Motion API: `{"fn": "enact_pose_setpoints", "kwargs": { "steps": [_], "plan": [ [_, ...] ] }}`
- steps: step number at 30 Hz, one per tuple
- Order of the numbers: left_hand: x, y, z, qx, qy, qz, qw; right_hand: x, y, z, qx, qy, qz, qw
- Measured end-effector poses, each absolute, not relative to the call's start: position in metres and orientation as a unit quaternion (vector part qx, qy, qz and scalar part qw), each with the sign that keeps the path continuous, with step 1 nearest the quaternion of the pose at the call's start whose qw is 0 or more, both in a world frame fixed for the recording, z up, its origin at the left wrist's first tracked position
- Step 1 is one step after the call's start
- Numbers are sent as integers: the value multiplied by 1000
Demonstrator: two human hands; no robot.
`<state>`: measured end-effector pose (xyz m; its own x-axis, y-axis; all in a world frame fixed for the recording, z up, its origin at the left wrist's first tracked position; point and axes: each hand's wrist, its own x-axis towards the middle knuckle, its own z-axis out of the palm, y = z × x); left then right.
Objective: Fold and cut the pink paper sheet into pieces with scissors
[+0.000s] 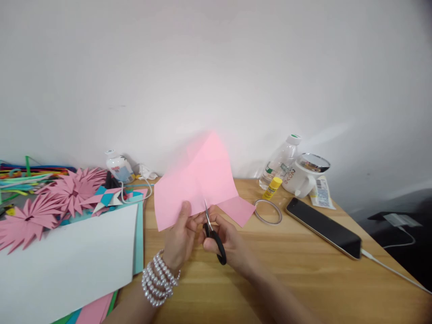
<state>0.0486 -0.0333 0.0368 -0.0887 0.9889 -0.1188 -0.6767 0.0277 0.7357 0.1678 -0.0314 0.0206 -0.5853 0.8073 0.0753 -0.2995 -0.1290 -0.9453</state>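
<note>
A large sheet of pink paper (202, 171) stands tilted up over the table, its top corner close to the wall. My left hand (182, 236) grips its lower edge, thumb on the near face; a pearl bracelet (157, 283) is wound around that wrist. In my right hand (226, 236) are black-handled scissors (219, 249), fingers in the loops, blades pointing up at the paper's lower edge beside my left fingers. Whether the blades have cut in is hard to tell. A smaller pink paper piece (239, 209) lies on the table just right of the sheet.
At the right are a tape roll (268, 212), a yellow glue stick (272, 188), a water bottle (280, 157), a white mug (299, 180) and a phone (324, 227) on a cable. Pink paper flowers (72, 191), a white sheet (77, 256) and a white bottle (119, 167) occupy the left.
</note>
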Motion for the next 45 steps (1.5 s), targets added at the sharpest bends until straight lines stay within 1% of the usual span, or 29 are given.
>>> {"fn": "enact_pose_setpoints", "kwargs": {
  "steps": [16, 28, 34, 41, 45],
  "plan": [
    [47, -37, 42, 224, 334, 612, 681, 169, -31, 16, -200, -509, 741, 389],
    [48, -38, 43, 220, 354, 623, 662, 169, -31, 16, -192, -505, 741, 399],
    [47, -38, 42, 227, 350, 609, 674, 169, -32, 17, -199, -505, 739, 399],
    [48, -37, 36, 234, 311, 658, 645, 167, -33, 21, -199, -519, 724, 409],
    [49, -37, 39, 218, 318, 656, 649, 168, -33, 21, -190, -524, 727, 400]
  ]
}}
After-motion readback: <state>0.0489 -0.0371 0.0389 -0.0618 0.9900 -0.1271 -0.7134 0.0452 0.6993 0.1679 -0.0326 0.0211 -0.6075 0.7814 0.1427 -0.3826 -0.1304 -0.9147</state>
